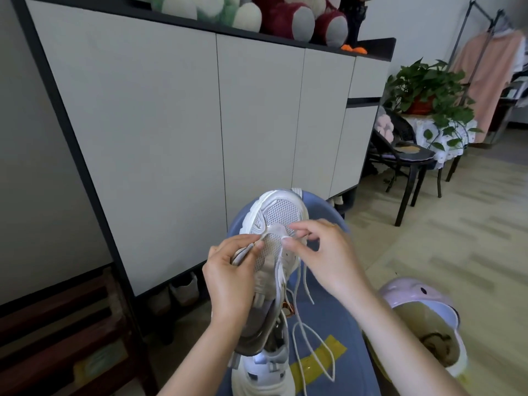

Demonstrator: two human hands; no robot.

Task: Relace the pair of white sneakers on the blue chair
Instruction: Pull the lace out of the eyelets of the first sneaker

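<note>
Second sneaker (263,372) rests at chair's (328,332) near edge; left hand (228,270) grips upper sneaker (274,224), toe pointing away; right hand (323,252) pinches lace (285,238).

Plush toys (285,15) top a white cabinet (171,132); potted plant (428,90) stands right.

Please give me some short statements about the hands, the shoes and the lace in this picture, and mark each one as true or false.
1. Both hands work at the toe end of one sneaker. True: the left hand and the right hand pinch near its front.
2. The second sneaker lies on the floor. False: it rests on the blue chair, close to the person.
3. A loose white lace trails over the chair seat. True.
4. The held sneaker is fully laced. False: the lace hangs loose and eyelets look empty.
5. Stuffed toys sit on the cabinet. True.
</note>
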